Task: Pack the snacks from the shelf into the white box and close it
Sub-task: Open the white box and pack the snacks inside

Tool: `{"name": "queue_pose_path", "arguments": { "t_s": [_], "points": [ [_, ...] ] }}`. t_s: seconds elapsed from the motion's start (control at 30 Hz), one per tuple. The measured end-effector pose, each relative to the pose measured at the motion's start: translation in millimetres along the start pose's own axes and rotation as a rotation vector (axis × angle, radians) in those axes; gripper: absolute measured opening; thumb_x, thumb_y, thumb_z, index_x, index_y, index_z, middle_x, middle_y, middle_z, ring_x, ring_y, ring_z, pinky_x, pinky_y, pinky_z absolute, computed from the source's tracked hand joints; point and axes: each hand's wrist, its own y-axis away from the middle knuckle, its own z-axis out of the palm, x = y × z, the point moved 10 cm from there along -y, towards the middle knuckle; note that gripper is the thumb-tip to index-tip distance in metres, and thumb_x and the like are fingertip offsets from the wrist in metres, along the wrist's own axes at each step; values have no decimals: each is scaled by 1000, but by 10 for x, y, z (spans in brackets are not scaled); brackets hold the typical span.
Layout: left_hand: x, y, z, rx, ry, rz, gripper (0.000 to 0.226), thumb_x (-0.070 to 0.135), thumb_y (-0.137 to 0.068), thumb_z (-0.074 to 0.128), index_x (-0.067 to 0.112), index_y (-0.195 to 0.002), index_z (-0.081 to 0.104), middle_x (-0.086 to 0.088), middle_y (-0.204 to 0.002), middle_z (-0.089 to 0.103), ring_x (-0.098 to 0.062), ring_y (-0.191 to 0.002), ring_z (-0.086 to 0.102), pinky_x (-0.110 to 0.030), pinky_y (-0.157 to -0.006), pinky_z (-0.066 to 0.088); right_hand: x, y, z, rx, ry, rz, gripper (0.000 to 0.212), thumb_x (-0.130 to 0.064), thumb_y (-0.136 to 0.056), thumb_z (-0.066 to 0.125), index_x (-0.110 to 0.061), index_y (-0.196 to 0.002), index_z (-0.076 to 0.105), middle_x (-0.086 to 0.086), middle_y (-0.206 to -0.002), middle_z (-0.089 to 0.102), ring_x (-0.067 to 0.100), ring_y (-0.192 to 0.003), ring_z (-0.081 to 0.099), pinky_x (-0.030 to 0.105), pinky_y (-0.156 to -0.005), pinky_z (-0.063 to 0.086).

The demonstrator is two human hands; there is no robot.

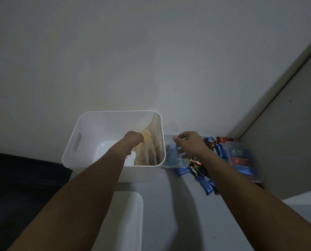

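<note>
The white box (73, 144) stands open on the shelf against the wall, a handle slot in its left side. My left hand (133, 140) is inside it, closed on a clear bag of yellow snacks (149, 147) that leans against the box's right wall. My right hand (189, 143) hovers just right of the box, fingers pinching the rim of a clear container with blue contents (172, 158). Blue and dark wrapped snack bars (203, 180) lie scattered beside it. A lidded clear tub of blue and red packets (241, 160) sits at the far right.
The white lid (127, 214) lies flat in front of the box. The grey shelf wall (286, 124) closes off the right side. A dark surface (24, 187) lies to the lower left, below the shelf edge.
</note>
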Motion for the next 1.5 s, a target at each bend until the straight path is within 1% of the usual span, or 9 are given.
{"name": "queue_pose_path", "arguments": {
  "t_s": [0.1,0.27,0.6,0.8,0.93,1.03,1.17,1.33,1.5],
  "points": [
    [289,116,-51,196,-88,129,34,4,-88,45,-8,-118,56,-22,-127,55,-35,-107,56,-36,-77,45,115,65,-259,28,30,-6,35,-32,-93,61,0,-108,65,16,-96,69,24,-74,71,37,-60,61],
    [764,448,141,276,-128,352,51,12,-86,51,5,-136,49,-12,-144,48,-28,-132,45,-32,-107,34,413,74,-629,49,65,39,28,-29,-91,63,-2,-97,68,17,-78,71,30,-70,72,45,-67,62],
    [1405,1086,1068,404,-277,792,34,12,-85,56,4,-118,64,-12,-117,65,-27,-111,56,-35,-95,46,1149,119,-1306,120,176,102,28,-20,-91,62,7,-98,67,21,-85,67,32,-75,67,48,-70,60],
    [1036,828,1699,233,-388,645,25,12,-83,59,4,-104,70,-18,-108,69,-33,-102,62,-36,-89,50,1641,97,-1502,125,344,183,27,-27,-89,62,-1,-87,69,18,-91,70,32,-83,69,35,-71,58],
    [702,616,2006,152,-504,552,27,22,-79,62,6,-99,70,-16,-99,70,-33,-96,64,-35,-83,49,1888,80,-1607,188,462,176,44,-43,-94,44,-7,-107,66,19,-109,68,33,-104,64,33,-85,51],
    [658,576,2261,134,-544,565,22,14,-77,58,4,-92,70,-14,-89,69,-29,-85,66,-32,-73,52,2206,56,-1737,272,435,282,61,-56,-79,54,-11,-119,59,18,-118,62,35,-112,59,39,-94,50],
    [759,548,2812,-1,-512,563,13,10,-79,55,5,-86,65,-13,-88,67,-29,-84,64,-35,-73,53,2498,35,-1756,267,371,372,64,-42,-82,68,-5,-128,45,20,-126,54,36,-112,57,41,-91,49],
    [726,522,3451,-241,-339,429,16,5,-89,55,1,-101,64,-12,-96,64,-23,-87,61,-27,-71,47,2657,-55,-1781,296,354,353,41,-28,-87,65,-5,-119,52,16,-115,63,31,-102,63,37,-83,51],
    [613,445,3655,-273,-225,296,19,5,-89,57,2,-108,60,-15,-108,64,-20,-93,59,-26,-76,47,2746,-78,-1807,320,262,381,28,-22,-87,67,-5,-108,61,15,-107,67,29,-90,65,30,-71,49]
  ]
}}
